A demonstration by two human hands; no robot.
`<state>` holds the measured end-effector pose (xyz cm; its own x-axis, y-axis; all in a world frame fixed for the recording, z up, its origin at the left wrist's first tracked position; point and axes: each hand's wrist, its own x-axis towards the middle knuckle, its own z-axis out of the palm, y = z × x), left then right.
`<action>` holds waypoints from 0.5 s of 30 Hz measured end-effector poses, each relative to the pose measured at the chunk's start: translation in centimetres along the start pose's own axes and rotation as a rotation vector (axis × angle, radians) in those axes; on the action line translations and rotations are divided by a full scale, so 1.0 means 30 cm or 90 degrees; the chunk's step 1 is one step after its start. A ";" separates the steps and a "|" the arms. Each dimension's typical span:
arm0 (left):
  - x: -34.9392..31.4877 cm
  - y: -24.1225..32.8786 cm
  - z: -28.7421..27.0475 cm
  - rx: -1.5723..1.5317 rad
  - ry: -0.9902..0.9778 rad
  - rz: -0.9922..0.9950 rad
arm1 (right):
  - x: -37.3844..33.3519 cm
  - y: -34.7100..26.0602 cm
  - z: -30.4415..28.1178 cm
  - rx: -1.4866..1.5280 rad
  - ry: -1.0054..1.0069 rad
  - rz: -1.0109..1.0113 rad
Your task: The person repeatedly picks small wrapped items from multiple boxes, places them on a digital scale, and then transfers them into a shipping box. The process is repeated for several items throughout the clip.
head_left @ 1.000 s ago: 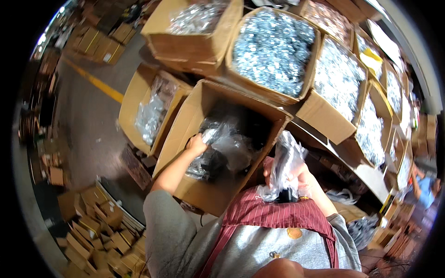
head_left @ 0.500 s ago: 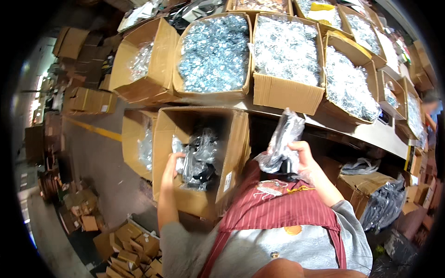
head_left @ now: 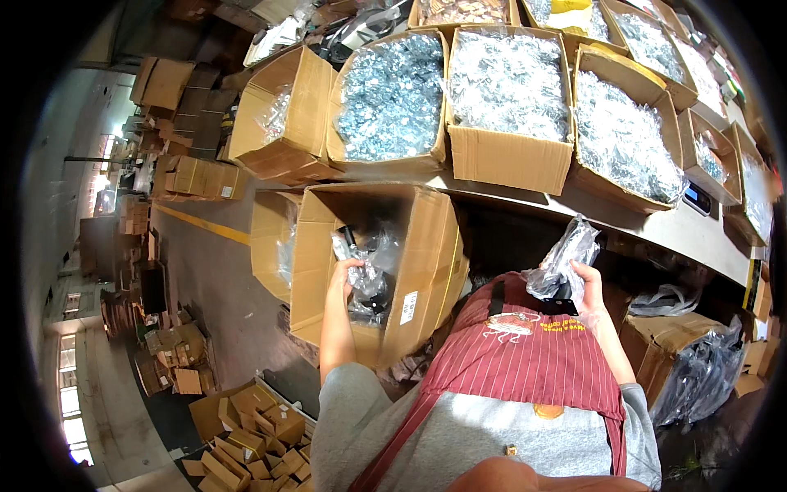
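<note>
My left hand (head_left: 342, 279) reaches into a deep open cardboard box (head_left: 433, 266), its fingers closed round a black part in a clear plastic bag (head_left: 348, 244). More bagged black parts (head_left: 373, 299) lie beneath that hand in the box. On the other side, in front of my apron, my right hand (head_left: 590, 289) grips another bagged black part (head_left: 567, 256). The bag is crinkled clear plastic, and a dark flat end (head_left: 561, 306) shows at its lower side. The exact kind of part cannot be made out through the plastic.
Along the bench (head_left: 656, 232) stand several open cartons, among them one of bluish bagged pieces (head_left: 389, 98) and one of clear bagged pieces (head_left: 508, 86). A second box (head_left: 269, 238) adjoins mine on the left. Under the bench sits a carton (head_left: 680, 340). Cardboard scraps (head_left: 254, 426) lie lower left.
My left hand has closed on a bagged part and raised it slightly within the box. My right hand still holds its bagged part, now tilted further right. The whole view has shifted somewhat.
</note>
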<state>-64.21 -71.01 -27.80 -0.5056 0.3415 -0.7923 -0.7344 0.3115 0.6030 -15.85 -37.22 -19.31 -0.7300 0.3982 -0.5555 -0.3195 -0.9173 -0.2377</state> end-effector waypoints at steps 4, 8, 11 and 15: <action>-0.088 0.040 -0.074 0.051 0.027 0.166 | 0.017 0.010 0.057 -0.016 -0.060 -0.050; -0.289 0.163 0.089 0.073 -0.001 0.348 | 0.002 0.008 0.140 -0.001 -0.124 -0.046; -0.482 0.264 0.265 -0.009 -0.103 0.449 | -0.014 -0.043 0.158 0.036 -0.195 -0.030; -0.692 0.331 0.638 -0.028 -0.319 0.543 | -0.014 -0.151 0.129 0.066 -0.244 0.007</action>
<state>-52.34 -58.05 -3.57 -0.6304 0.7751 0.0423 -0.2353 -0.2426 0.9412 -16.45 -33.22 -14.91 -0.8999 0.3789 -0.2157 -0.3552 -0.9241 -0.1413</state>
